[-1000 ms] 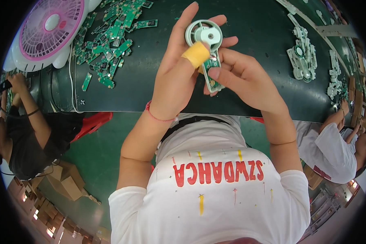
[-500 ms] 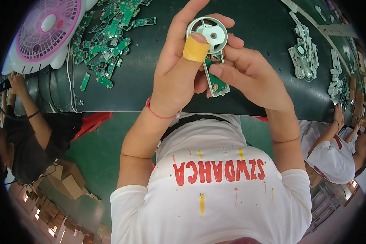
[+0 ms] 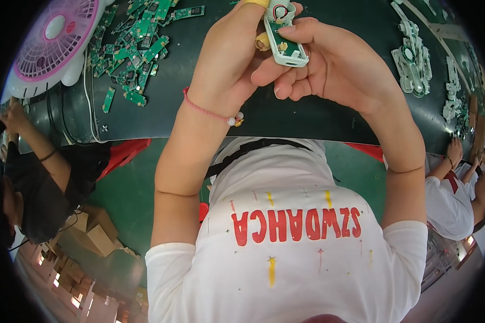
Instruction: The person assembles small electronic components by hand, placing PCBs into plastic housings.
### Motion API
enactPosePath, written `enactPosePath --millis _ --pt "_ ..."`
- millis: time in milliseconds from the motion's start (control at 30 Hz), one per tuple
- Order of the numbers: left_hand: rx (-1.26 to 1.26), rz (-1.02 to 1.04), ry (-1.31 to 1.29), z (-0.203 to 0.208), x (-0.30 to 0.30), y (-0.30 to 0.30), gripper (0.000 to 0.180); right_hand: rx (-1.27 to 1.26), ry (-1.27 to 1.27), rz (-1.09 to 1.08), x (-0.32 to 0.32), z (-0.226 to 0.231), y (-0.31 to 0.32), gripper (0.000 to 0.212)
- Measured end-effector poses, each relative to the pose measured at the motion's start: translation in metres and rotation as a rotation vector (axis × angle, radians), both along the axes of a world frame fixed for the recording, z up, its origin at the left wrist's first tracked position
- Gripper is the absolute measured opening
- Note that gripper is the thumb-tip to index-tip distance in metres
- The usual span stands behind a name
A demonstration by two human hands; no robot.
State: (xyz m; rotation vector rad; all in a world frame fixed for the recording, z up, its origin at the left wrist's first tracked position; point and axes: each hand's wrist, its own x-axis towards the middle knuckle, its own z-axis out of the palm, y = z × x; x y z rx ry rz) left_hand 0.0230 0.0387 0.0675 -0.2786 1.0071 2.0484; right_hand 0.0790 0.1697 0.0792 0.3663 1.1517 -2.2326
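Both hands are closed on one pale plastic housing [image 3: 302, 58]: it sits between them near the upper edge of the view, its rounded lower end tipped toward the person and its top cut off. The left hand [image 3: 227, 49] grips its upper left side, the thumb running up out of view with a yellow wrap [image 3: 256, 2] on it. The right hand [image 3: 339, 70] clamps the housing from the other side, thumb pressed at the edge of the green circuit board [image 3: 282, 41] inside, other fingers curled beneath the lower end. Thin red and black wires [image 3: 279, 11] loop above the right thumb's tip. A beaded red bracelet [image 3: 207, 110] circles the left wrist. Left of the left hand lies a loose heap of green circuit boards [image 3: 145, 40], and beyond it stands a pink-and-white fan [image 3: 54, 48]. Well to the right of the right hand, pale plastic housings [image 3: 413, 64] lie clustered on the dark tabletop [image 3: 339, 119] under both hands.
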Motion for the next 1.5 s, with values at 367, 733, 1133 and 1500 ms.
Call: enactPosePath --millis 367,733,1133,1500 --pt "0.079 -0.013 0.066 -0.004 -0.004 -0.003 0.033 0.233 0.021 0.076 -0.006 0.001 -0.001 0.032" --pt "0.131 -0.024 0.104 -0.011 -0.009 -0.005 0.034 0.182 0.033 -0.016 -0.005 -0.004 0.000 0.027" --pt "0.259 -0.051 0.073 -0.033 -0.022 -0.009 0.031 0.224 -0.008 0.050 -0.011 -0.005 0.000 0.039" --pt "0.274 -0.131 0.042 -0.036 -0.025 -0.005 0.032 0.155 -0.097 0.073 -0.022 -0.007 0.004 0.031"
